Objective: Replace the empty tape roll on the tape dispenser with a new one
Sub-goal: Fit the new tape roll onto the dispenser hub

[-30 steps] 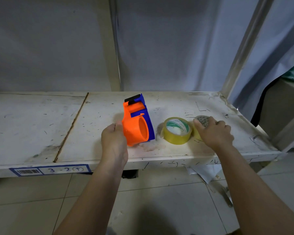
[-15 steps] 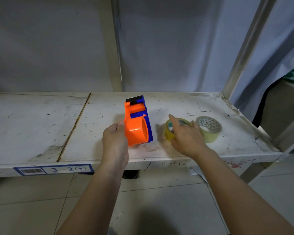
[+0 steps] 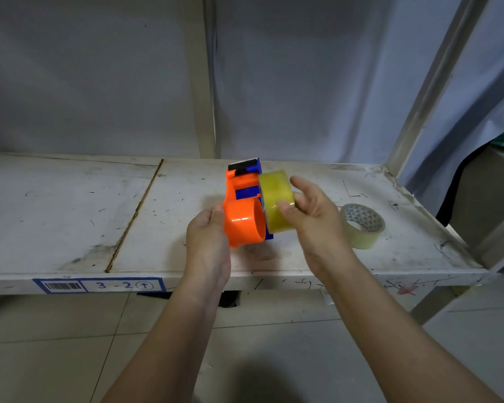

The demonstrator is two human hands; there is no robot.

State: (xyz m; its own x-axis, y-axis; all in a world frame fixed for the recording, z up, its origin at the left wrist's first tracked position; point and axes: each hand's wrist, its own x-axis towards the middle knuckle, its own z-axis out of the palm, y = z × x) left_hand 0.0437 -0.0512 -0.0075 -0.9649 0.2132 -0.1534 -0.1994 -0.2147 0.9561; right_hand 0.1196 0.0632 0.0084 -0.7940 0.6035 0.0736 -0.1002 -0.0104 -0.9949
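Observation:
The orange and blue tape dispenser [image 3: 243,212] stands on the white shelf [image 3: 70,216], its orange drum facing right and its toothed blade at the top. My left hand [image 3: 208,245] grips the dispenser at its left side. My right hand [image 3: 313,219] holds a yellow tape roll [image 3: 275,203] upright in the air, right beside the drum's open end. A thin, nearly empty clear roll [image 3: 361,225] lies flat on the shelf to the right.
A seam [image 3: 134,216] splits the shelf surface left of the dispenser. A blue-edged label reading 3-2 [image 3: 99,285] sits on the shelf's front edge. A metal upright [image 3: 428,82] rises at the back right. Tiled floor lies below.
My right hand let go of the thin roll, closed on the yellow roll and lifted it up beside the dispenser's drum. My left hand stayed on the dispenser.

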